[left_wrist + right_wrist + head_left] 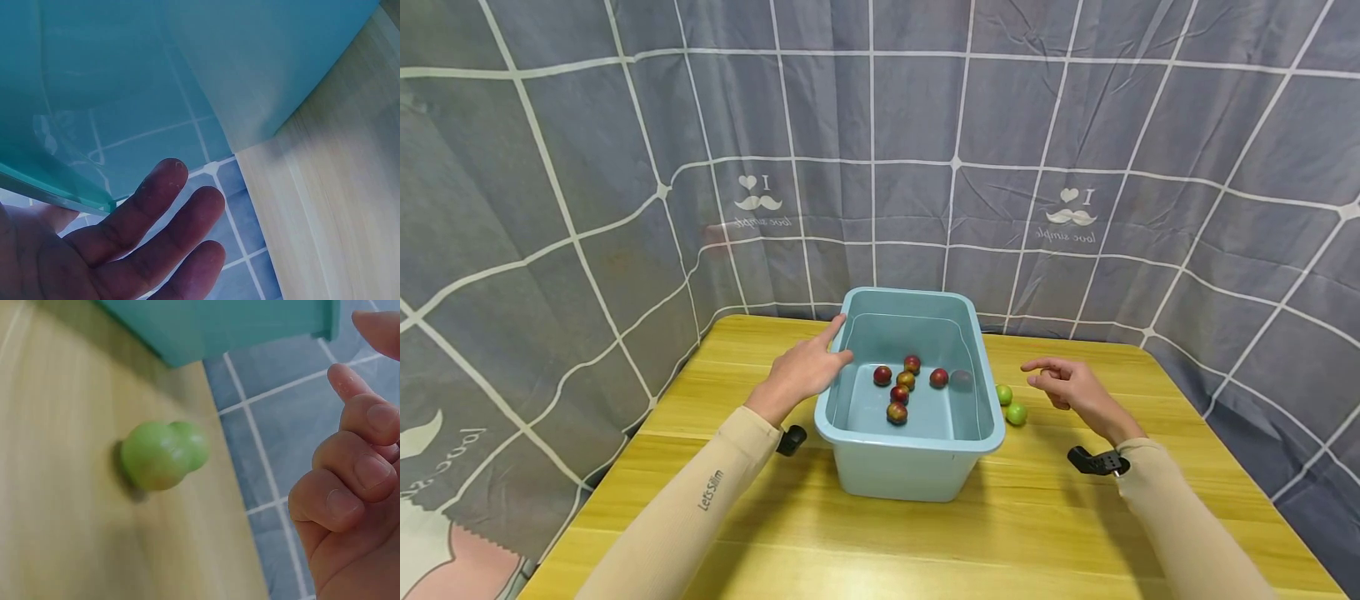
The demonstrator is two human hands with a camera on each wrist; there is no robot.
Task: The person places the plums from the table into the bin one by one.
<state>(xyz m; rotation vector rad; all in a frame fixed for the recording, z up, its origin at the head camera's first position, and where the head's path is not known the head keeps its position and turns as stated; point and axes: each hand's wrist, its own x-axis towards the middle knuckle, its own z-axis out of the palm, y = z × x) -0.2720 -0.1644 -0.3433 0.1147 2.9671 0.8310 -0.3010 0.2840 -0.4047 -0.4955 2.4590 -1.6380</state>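
A light blue plastic bin (pixel 898 468) stands on the table with several small red and yellowish plum-like fruits (pixel 897 413) on its floor. My left hand (pixel 801 368) rests on the bin's left rim, its thumb reaching over the edge. Three fingers (pixel 178 231) extend, slightly bent, outside the wall in the left wrist view. To the bin's right lie two small round green fruits (pixel 1017 414), which overlap in the right wrist view. My right hand (pixel 1078 396) hovers right of them, holding nothing, index finger extended and the other fingers loosely curled.
The wooden table (pixel 917 546) carries the bin near its middle. Behind it and along both sides hangs a grey curtain (pixel 917 208) with white grid lines. A faint purplish round shape (pixel 960 381) shows inside the bin at the right; I cannot tell what it is.
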